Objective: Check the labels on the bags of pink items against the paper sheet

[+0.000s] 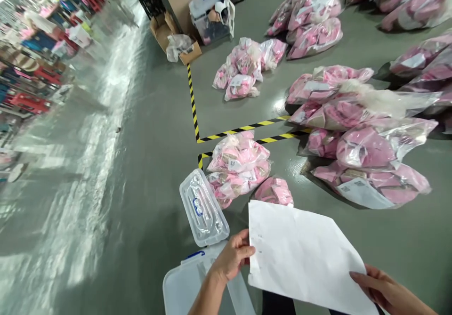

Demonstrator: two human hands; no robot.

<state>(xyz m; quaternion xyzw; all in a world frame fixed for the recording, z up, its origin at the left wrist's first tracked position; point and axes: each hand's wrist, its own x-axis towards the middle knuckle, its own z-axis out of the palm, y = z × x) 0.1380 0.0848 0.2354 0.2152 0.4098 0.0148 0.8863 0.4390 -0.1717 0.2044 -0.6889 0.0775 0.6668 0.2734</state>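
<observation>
A white sheet of paper [300, 254] is stretched between my two hands, its near side almost blank with a few faint marks at the left edge. My left hand [235, 254] pinches that left edge, thumb on top. At the lower right corner my right hand [377, 286] grips the sheet between thumb and fingers. Below my left forearm lies a large translucent plastic lid [187, 282]. A smaller clear lid with a blue handle [204, 206] rests just beyond it. Clear bags of pink pieces [240, 162] sit on the floor past the paper.
More bags of pink pieces [367, 145] are heaped at the right, with others farther back [314, 11]. Yellow-black tape [192, 98] marks the green floor. A cardboard box [164, 35] and a clear storage box [212, 23] stand behind. Blurred workstations [42, 56] line the far left.
</observation>
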